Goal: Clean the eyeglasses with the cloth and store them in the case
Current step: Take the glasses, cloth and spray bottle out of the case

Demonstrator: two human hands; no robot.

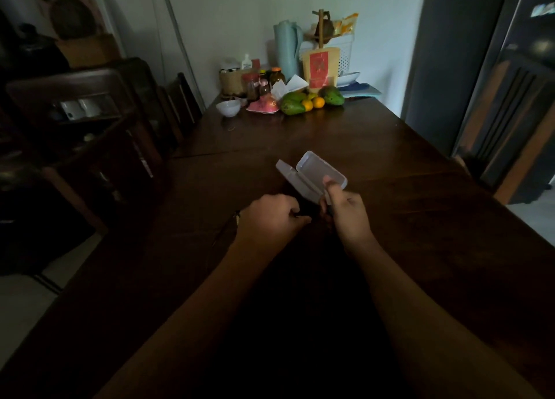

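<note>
Here, the right hand (348, 215) pinches the open case (312, 176) by one end — it could tip — while the left hand (270, 218) curls round something dark, perhaps the eyeglasses (304, 213).

A white bowl (228, 108), green fruit (292, 104), oranges (318, 102), jars (250, 85) and a tall blue jug (286, 49) sit at the far end of the brown table (396, 158). White cups (79, 109) sit in a cupboard (90, 134).
</note>
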